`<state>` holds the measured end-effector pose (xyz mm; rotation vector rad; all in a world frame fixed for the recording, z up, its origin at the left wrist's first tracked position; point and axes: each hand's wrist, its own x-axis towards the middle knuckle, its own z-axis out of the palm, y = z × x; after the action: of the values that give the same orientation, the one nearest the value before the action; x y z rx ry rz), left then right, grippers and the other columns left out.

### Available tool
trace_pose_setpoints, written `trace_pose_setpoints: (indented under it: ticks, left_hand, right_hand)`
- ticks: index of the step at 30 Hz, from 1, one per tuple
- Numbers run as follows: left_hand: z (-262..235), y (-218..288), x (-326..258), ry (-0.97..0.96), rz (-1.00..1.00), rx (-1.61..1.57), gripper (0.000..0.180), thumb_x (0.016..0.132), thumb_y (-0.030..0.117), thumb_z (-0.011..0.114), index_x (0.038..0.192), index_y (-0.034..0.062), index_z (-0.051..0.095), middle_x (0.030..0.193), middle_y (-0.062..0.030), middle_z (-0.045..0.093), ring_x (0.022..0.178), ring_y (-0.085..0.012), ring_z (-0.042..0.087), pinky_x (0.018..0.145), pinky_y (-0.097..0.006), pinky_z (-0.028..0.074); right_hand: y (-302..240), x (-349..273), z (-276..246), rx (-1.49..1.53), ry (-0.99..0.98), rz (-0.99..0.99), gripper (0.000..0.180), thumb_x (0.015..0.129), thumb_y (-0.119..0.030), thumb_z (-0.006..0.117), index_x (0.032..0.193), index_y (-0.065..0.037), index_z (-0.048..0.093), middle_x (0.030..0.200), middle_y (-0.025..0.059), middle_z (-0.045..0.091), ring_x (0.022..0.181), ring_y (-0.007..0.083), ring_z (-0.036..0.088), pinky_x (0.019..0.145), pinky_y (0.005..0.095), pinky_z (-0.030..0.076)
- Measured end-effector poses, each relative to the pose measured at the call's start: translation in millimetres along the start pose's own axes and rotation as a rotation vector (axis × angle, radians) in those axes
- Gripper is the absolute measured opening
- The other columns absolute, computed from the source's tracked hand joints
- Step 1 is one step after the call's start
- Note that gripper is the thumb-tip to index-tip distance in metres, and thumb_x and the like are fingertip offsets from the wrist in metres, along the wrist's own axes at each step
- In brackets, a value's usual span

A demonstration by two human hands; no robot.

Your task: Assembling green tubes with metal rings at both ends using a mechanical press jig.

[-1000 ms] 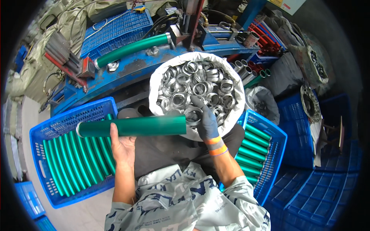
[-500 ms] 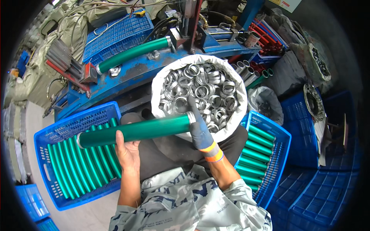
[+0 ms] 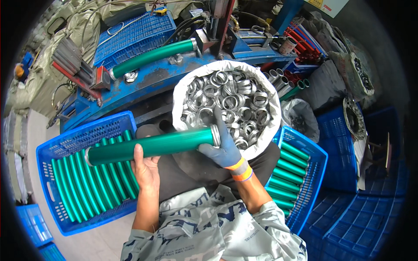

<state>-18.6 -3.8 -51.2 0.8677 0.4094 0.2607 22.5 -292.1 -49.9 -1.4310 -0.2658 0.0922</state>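
A long green metal tube lies nearly level over my lap, with a silver ring on its right end and another silver rim on its left end. My bare left hand grips it from below near the left part, thumb on the near side. Around the ringed right end, my right hand in a dark blue glove is closed, its thumb under the tube and a finger reaching up past the ring. Just beyond, a white sack holds many loose silver rings.
Blue crates of green tubes stand at my left and right. Across the far side runs a blue machine bench, bearing another green tube. More blue crates and a small sack are at the right.
My right thumb has come down and out under the tube's right end, and that hand wraps it more. The tube stays almost in place in my left hand.
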Motion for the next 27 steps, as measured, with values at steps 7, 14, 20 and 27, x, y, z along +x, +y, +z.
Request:
trace_pose_setpoints:
  ticks: [7, 14, 20, 27]
  left_hand:
    - [-7.1, -4.2, 4.4, 0.003, -0.077, -0.023, 0.047, 0.114, 0.042, 0.080, 0.147, 0.0106, 0.067, 0.139, -0.0138, 0.079, 0.126, -0.0312, 0.079, 0.106, -0.052, 0.068]
    - [-10.6, 5.1, 11.2, -0.143, -0.120, -0.088, 0.049, 0.115, 0.045, 0.078, 0.148, 0.0114, 0.068, 0.144, -0.0134, 0.078, 0.127, -0.0295, 0.079, 0.101, -0.047, 0.069]
    - [-23.7, -4.0, 16.8, -0.206, -0.099, -0.136, 0.045, 0.115, 0.040, 0.078, 0.148, 0.0098, 0.071, 0.151, -0.0131, 0.076, 0.134, -0.0292, 0.078, 0.100, -0.046, 0.071]
    - [-23.3, -5.0, 18.5, -0.211, -0.070, -0.104, 0.047, 0.115, 0.039, 0.078, 0.149, 0.0075, 0.073, 0.149, -0.0127, 0.078, 0.130, -0.0300, 0.081, 0.102, -0.046, 0.073]
  right_hand:
    - [10.2, -1.8, 2.8, 0.160, 0.017, 0.094, 0.123, 0.095, -0.013, 0.092, 0.189, 0.002, 0.014, 0.164, 0.0168, 0.058, 0.138, 0.0221, 0.064, 0.121, 0.0344, 0.050]
    - [-3.6, -5.3, -8.1, 0.239, -0.035, 0.188, 0.129, 0.093, -0.009, 0.093, 0.190, 0.001, 0.008, 0.165, 0.0149, 0.056, 0.137, 0.0187, 0.064, 0.118, 0.0317, 0.051]
    - [-6.4, -7.4, -1.4, 0.070, 0.062, -0.015, 0.131, 0.093, -0.024, 0.098, 0.190, 0.001, 0.014, 0.170, 0.0207, 0.055, 0.152, 0.0267, 0.055, 0.132, 0.0402, 0.040]
    - [12.1, -10.3, 2.7, 0.043, 0.068, -0.051, 0.127, 0.096, -0.028, 0.096, 0.189, 0.002, 0.014, 0.165, 0.0198, 0.057, 0.149, 0.0290, 0.056, 0.130, 0.0400, 0.041]
